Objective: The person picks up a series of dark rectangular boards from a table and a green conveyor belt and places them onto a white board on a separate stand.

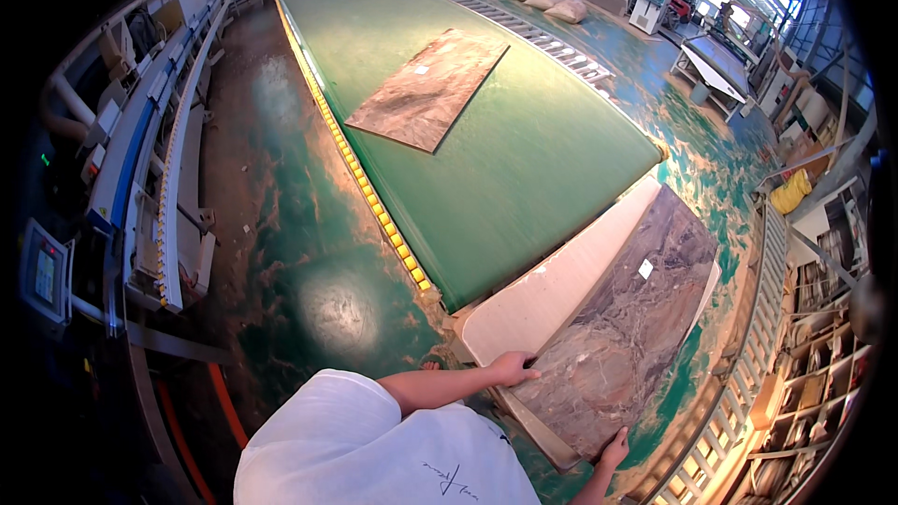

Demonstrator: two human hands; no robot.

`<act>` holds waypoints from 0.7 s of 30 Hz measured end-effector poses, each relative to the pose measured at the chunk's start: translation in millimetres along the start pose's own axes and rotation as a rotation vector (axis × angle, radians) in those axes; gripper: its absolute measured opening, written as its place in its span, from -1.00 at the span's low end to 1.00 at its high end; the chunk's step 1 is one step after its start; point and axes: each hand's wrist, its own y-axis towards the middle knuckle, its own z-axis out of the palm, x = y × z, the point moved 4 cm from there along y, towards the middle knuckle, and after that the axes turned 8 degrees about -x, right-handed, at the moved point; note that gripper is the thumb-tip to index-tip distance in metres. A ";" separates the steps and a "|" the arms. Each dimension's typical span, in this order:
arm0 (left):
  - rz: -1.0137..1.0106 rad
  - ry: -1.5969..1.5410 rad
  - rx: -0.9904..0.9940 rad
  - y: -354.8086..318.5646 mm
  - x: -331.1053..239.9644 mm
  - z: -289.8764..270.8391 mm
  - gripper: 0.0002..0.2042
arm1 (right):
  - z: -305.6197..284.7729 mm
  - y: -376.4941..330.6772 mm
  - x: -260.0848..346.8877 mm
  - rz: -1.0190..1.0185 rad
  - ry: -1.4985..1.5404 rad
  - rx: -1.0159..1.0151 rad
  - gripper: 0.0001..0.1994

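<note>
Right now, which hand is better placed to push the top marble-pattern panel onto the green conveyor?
Probably the left hand: it grips the marble-pattern panel on its near edge, facing the green conveyor. The right hand only holds the near corner, more to the side.

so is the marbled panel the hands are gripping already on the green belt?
Off. The marbled panel lies on the pale stack beside the green belt, left hand and right hand gripping it.

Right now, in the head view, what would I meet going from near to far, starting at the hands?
Left hand and right hand on the marbled brown panel → pale boards stacked beneath it → end of the green conveyor belt → second marbled panel lying on the belt → pale sacks on the floor.
</note>
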 end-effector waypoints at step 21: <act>0.160 0.308 -0.858 -8.1 27.1 -340.1 -0.46 | 265.1 -178.4 305.5 -0.094 0.350 0.764 -0.66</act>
